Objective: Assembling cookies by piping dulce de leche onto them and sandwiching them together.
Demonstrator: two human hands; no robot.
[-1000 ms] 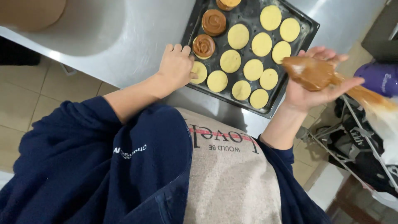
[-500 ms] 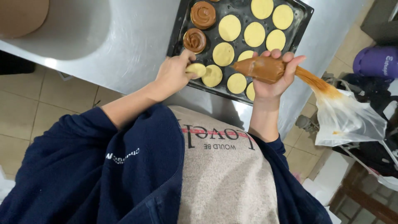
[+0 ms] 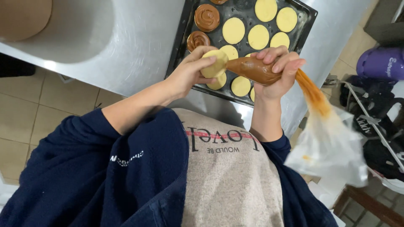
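Observation:
My left hand holds a pale round cookie lifted above the near edge of a dark baking tray. My right hand grips a piping bag full of brown caramel cream, its tip pointing at the lifted cookie. The bag's clear loose end trails down to the right. Several plain round cookies lie on the tray. Two cookies topped with brown swirls sit at the tray's left side.
The tray rests on a steel counter. A light brown round board lies at the far left corner. A purple bottle and dark bags are off to the right. Beige floor tiles show below.
My left hand has picked a cookie up off the tray and raised it. My right hand has brought the piping bag left, tip to the cookie.

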